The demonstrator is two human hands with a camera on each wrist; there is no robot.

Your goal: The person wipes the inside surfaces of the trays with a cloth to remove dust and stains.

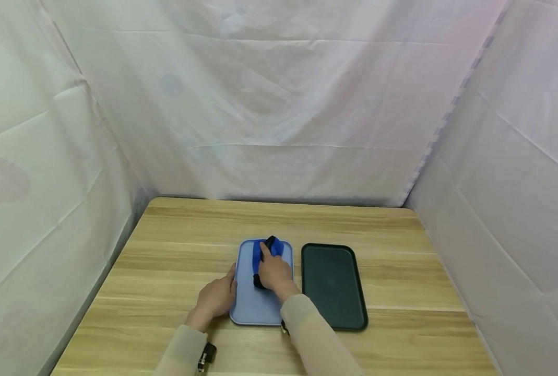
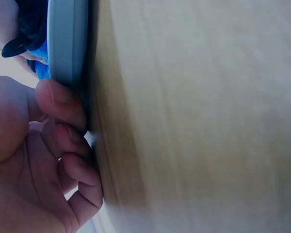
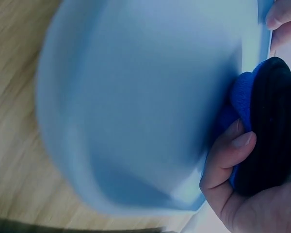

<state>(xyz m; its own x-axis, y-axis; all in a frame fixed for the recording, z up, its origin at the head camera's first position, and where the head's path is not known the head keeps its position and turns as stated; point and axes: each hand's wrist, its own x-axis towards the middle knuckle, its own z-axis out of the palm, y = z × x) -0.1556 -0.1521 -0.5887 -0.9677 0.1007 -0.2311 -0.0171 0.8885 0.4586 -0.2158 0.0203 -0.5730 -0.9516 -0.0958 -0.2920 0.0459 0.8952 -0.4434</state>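
Observation:
A light blue tray (image 1: 255,308) lies on the table, its long sides running away from me. My left hand (image 1: 216,296) holds the tray's left edge; the left wrist view shows its fingers (image 2: 63,99) bent against the outer side of the rim. Over the tray, my right hand (image 1: 275,272) grips a bundled blue cloth (image 1: 256,256) with a thick black part (image 3: 271,131). In the right wrist view, fingertips curl round the cloth's lower side, close over the tray's inner surface. In the head view, the right index finger points forward along the cloth.
A dark green tray (image 1: 332,284) lies just right of the light blue one, with a narrow gap between them. Both rest on a wood-grain table (image 1: 166,235). White sheets (image 1: 279,104) hang behind and along both sides of the table.

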